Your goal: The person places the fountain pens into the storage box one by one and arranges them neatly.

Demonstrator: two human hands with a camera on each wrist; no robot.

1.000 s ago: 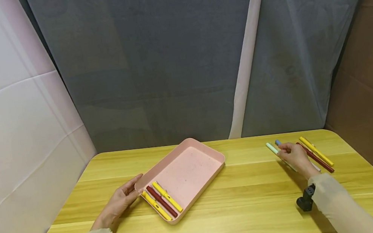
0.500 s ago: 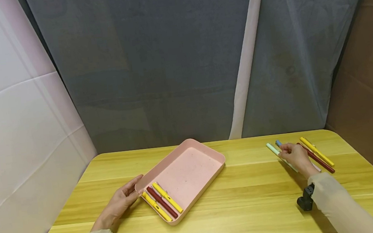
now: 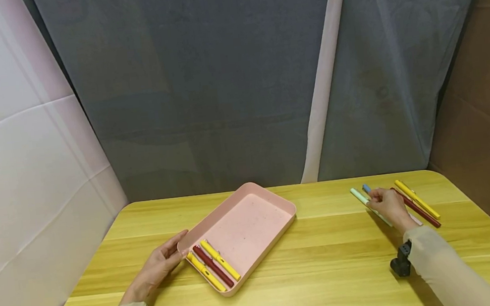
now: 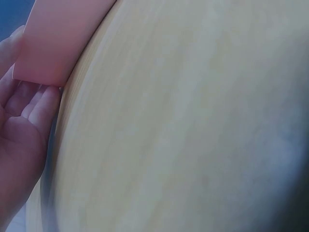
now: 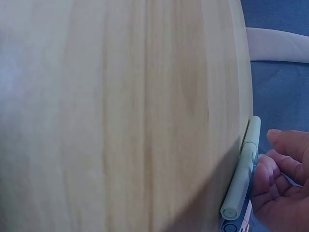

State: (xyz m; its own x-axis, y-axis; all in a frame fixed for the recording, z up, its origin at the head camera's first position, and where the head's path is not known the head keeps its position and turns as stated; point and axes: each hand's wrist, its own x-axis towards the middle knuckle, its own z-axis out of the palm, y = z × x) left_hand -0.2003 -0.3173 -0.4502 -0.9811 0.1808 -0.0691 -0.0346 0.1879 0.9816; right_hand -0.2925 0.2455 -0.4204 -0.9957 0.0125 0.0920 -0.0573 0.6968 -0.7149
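My left hand (image 3: 154,269) holds the near-left corner of a shallow pink tray (image 3: 277,199), its fingers around the wall; the left wrist view shows fingertips (image 4: 46,96) by the tray's lower edge. Two yellow pens and a dark red pen (image 3: 213,266) lie side by side at the tray's near end. My right hand (image 3: 389,207) is low over several pens at the table's right, fingers curled beside a light green pen (image 3: 358,195) and over a blue pen (image 3: 367,188). In the right wrist view the green pen (image 5: 236,188) is beside the fingertips; whether they pinch a pen is hidden.
Right of my right hand lie a dark red pen (image 3: 424,215) and a yellow pen (image 3: 418,199). A pale pen end (image 3: 415,220) shows under the hand. The wooden table (image 3: 311,275) ends at a grey curtain (image 3: 221,100).
Hardly anything differs. Both hands, the tray and the pens keep their places, apart from a very slight shift of the whole view.
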